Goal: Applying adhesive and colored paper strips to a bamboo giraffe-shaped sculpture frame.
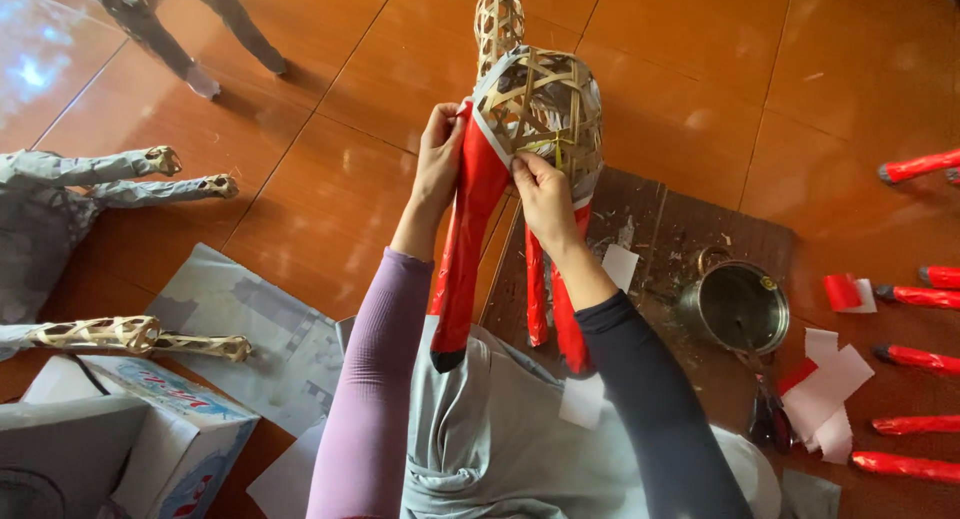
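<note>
Over the glossy orange tiled floor (330, 209), right above the lap, a woven bamboo-strip animal frame (545, 104) stands tipped on end, its open lattice body uppermost and its legs hanging down towards the person. The legs are already wrapped in shiny red paper (465, 249); the body shows bare strips and a band of grey paper.

Both hands are on it. The left hand (438, 154) pinches the top edge of the red covering against the frame at the haunch, fingers closed on it. The right hand (545, 194) presses its fingertips onto the lattice just beside, holding the paper's edge flat against the strips.

The risks, I'd judge: the frame is steadied only by those two grips, so a slip could let the whole figure roll off the lap. Thin paper pulled tight over sharp bamboo ends may tear or wrinkle. On the dark wooden board (700, 229) to the right sits an open round metal tin (737, 306); a swinging leg could knock it over. Nearby lie white paper squares (825, 384) and loose red-wrapped sticks (915, 354), easy to scatter.
</note>
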